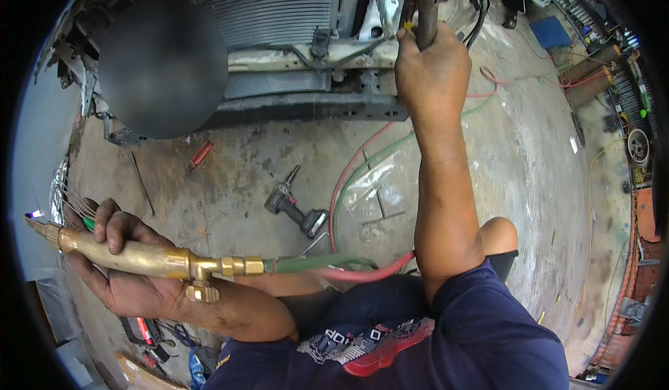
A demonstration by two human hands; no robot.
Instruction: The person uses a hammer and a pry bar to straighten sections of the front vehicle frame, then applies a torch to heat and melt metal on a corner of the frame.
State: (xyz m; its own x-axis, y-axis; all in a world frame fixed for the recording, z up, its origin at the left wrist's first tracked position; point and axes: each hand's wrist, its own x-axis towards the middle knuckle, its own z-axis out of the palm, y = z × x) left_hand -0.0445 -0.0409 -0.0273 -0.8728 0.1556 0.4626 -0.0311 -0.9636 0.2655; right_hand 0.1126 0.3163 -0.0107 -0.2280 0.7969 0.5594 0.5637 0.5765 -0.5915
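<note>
My left hand (143, 291) is wrapped round a brass gas torch (139, 258), held level with its tip to the left. A small bright spot glows beside the tip. Several thin metal rods (73, 198) and something green stick out by the same fingers; how they are held is hidden. A green hose (317, 262) and a red hose (376, 273) run from the torch's rear. Stretched forward, my right hand (435, 69) grips a brownish metal bar (427, 7) at the stripped front end of a car. The bar's upper end leaves the picture.
Ahead is the car's radiator (279, 10) above a dark lower crossmember (313, 108); a blurred disc hides its left part. On the concrete lie a cordless drill (296, 205), a red-handled screwdriver (201, 154), a thin rod (143, 184) and a T-handle wrench (382, 205). Hoses trail rightward.
</note>
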